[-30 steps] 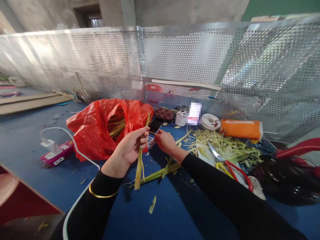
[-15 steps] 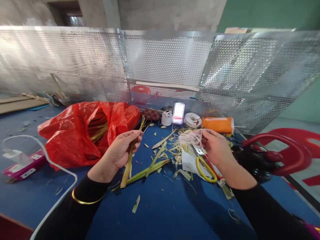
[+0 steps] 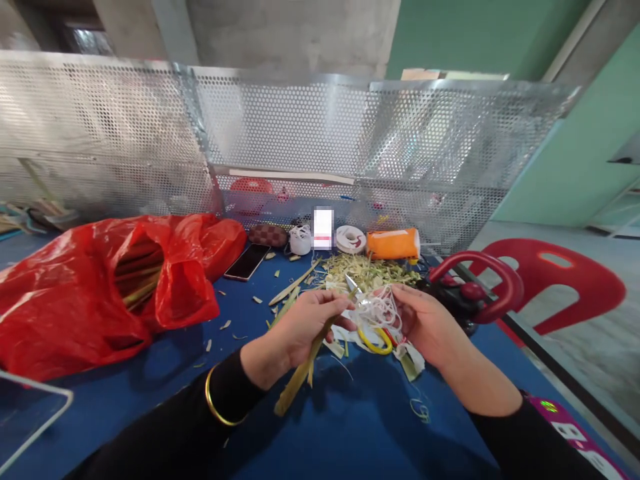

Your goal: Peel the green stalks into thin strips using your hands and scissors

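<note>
Left hand (image 3: 313,327) near center of frame, forearm coming in from lower left, gold bangle (image 3: 210,397) around the black sleeve; back of hand partly up, thumb and fingers pinched around a dry stalk strip (image 3: 299,385). Right hand (image 3: 425,327) right of center, forearm from lower right, fingers pointing left and gripping a loose tangle of white string (image 3: 384,308). Hands near each other, string just beside left fingertips; whether they touch, cannot tell. Red plastic bag (image 3: 193,267) at left of frame, mouth gaping, long brownish stalks (image 3: 137,273) inside, lying roughly sideways. Stalk strip sits mid-frame, above the blue counter (image 3: 310,447), long axis diagonal: broad end toward lower left, narrow end toward upper right, middle covered by left hand. Scissors (image 3: 376,343) under the string, blades toward upper left, yellow and red handles toward lower right, partly hidden. Pile of shredded trimmings (image 3: 370,267) behind, center right. Back row, left to right: dark phone (image 3: 249,262) flat, brown checked case (image 3: 269,235), blurred lit screen (image 3: 323,229), white roll (image 3: 350,240), orange packet (image 3: 393,245) on its side. Red chair (image 3: 575,273) at right.
</note>
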`<state>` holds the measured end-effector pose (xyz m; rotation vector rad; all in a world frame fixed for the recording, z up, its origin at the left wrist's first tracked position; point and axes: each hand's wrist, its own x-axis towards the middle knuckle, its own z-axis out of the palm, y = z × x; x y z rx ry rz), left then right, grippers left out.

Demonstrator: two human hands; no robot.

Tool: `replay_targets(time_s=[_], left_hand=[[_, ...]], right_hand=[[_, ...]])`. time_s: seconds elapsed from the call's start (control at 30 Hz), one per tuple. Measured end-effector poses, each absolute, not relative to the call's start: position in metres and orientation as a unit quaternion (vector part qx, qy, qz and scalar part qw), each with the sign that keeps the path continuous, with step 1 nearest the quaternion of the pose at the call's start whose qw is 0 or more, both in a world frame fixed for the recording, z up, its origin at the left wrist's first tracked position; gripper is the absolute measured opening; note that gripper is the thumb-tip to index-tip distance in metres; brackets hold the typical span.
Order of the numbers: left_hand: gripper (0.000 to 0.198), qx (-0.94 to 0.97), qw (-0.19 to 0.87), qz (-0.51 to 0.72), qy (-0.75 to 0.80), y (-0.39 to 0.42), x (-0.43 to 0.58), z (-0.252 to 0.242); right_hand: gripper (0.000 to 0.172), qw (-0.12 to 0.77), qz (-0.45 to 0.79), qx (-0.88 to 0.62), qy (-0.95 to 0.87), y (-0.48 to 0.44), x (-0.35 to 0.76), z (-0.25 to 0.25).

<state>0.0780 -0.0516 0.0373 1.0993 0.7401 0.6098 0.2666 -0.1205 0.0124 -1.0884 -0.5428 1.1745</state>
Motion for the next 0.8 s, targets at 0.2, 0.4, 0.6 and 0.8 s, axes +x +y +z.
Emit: replay_targets(time_s=[0.2,0.4,0.6,0.8], left_hand=[[0.010,0.445,0.809,0.187,0.335,-0.050,0.076,0.026],[0.011,0.433,0.815,0.199,0.331,-0.044,0.077,0.020],[0.012,0.411,0.802,0.270,0.340,-0.033,0.071,0.027],[0.010,0.390,0.797,0.303,0.347,-0.029,0.068,0.033]], right_hand=[[0.016,0.645,0.554,-0.476,-0.223,-0.120,0.262,0.009],[0.019,0.651,0.529,-0.494,-0.228,-0.121,0.264,0.008],[0.022,0.681,0.483,-0.496,-0.238,-0.119,0.268,0.009],[0.025,0.677,0.478,-0.496,-0.260,-0.118,0.269,0.010]])
